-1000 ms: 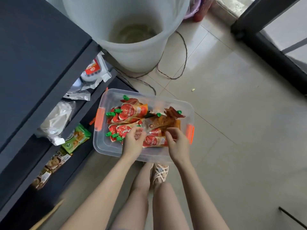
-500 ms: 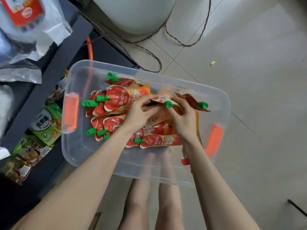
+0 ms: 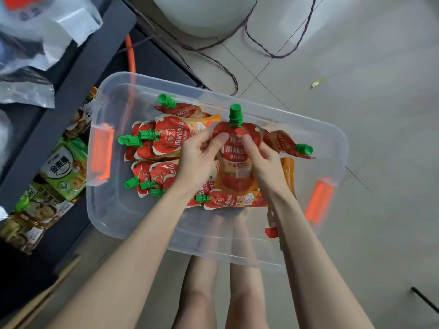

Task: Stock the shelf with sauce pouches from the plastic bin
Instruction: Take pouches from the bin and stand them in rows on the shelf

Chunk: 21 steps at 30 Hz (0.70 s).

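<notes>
— What stands on the tiled floor (image 3: 356, 67)?
— A clear plastic bin (image 3: 114, 222), a white bucket (image 3: 202, 17) and loose cords (image 3: 273, 53).
— And on the dark shelf (image 3: 78, 74)?
— Below, green packets (image 3: 64, 169); above, plastic bags (image 3: 47, 24).

The upright sauce pouch (image 3: 235, 160) pinched between your left hand (image 3: 197, 157) and right hand (image 3: 263, 157) reads 番茄沙司 in white on red. The 海天 brand box just above it is half covered by your fingers (image 3: 219, 138), and the small print lower down is too fine to read. Just left of your left hand, the top lying pouch (image 3: 175, 136) shows the same 海天 box and 番茄沙司 clearly. Below your wrists, another lying pouch (image 3: 234, 201) shows 天 and part of 茄沙司. Far left of your left hand, a green packet (image 3: 64, 172) on the shelf (image 3: 78, 74) bears large white characters beginning with 金; the rest is unclear.
</notes>
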### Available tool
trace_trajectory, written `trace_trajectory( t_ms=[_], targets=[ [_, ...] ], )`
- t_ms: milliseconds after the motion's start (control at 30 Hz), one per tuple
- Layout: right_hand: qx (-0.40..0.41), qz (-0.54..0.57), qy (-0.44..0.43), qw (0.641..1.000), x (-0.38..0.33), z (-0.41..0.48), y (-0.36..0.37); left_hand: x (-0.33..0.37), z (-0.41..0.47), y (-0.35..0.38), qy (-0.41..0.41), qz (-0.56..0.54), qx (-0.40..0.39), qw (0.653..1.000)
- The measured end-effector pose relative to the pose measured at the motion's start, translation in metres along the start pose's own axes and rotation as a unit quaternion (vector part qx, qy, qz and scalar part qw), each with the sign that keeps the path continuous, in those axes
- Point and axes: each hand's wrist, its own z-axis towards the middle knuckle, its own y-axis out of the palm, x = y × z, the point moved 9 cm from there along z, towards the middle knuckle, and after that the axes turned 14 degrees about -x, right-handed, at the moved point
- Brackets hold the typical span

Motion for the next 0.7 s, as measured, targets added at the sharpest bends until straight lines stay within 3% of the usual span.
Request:
trace_trajectory(
  t_ms=[67, 200, 333, 467, 633, 700],
  targets=[
    [-0.029, -0.016, 0.025, 0.999, 0.007, 0.0, 0.005, -0.015, -0.009, -0.008, -0.027, -0.027, 0.049, 0.998],
    [-0.015, -0.106, 0.01, 0.994, 0.003, 0.01, 0.012, -0.04, -0.03, -0.027, -0.081, -0.049, 0.196, 0.976],
    [0.013, -0.172, 0.024, 0.985, 0.011, 0.011, 0.014, -0.072, -0.069, -0.059, -0.177, -0.057, 0.39, 0.902],
    [0.051, -0.214, 0.077, 0.973, 0.026, 0.006, 0.005, -0.08, -0.064, -0.07, -0.182, -0.138, 0.438, 0.869],
    [0.064, -0.233, 0.085, 0.967, 0.031, 0.011, 0.002, -0.094, -0.055, -0.064, -0.247, -0.229, 0.483, 0.808],
    [0.061, -0.229, 0.086, 0.968, 0.032, 0.012, 0.004, -0.093, -0.052, -0.056, -0.251, -0.24, 0.488, 0.801]
  ],
)
